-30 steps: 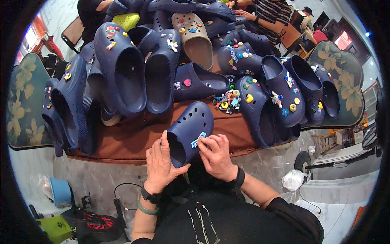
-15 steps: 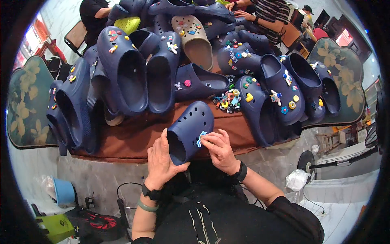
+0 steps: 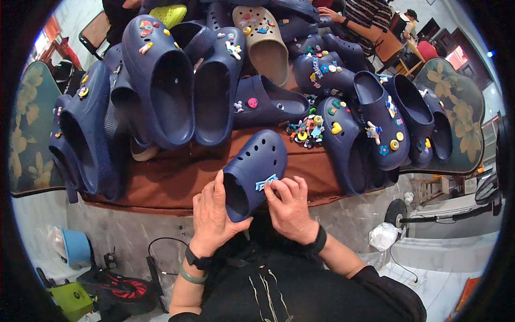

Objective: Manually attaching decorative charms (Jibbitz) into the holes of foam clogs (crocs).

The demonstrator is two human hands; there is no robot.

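Observation:
A navy blue foam clog [image 3: 261, 153] with round holes over its toe is held up at the near edge of the table. My left hand [image 3: 213, 214] grips it by the heel opening, thumb underneath and fingers along the side. On the clog's side lies a small blue and white shoe charm [image 3: 266, 183]. The fingers of my right hand [image 3: 289, 206] pinch the charm's right end against the clog. Whether its back sits in a hole is hidden. Beyond the clog lies a heap of loose colourful charms [image 3: 307, 131].
Navy clogs [image 3: 163, 91] with charms are piled across the brown-covered table [image 3: 161, 182]. A beige clog [image 3: 266, 53] and a yellow-green clog [image 3: 168, 13] lie among them. Across the table is another person's hand [image 3: 331, 14]. A blue bucket [image 3: 76, 246] stands on the floor at left.
The blue and white charm has turned and now lies flatter along the clog's side, showing more of its face. My right hand stays at it; the left keeps its hold.

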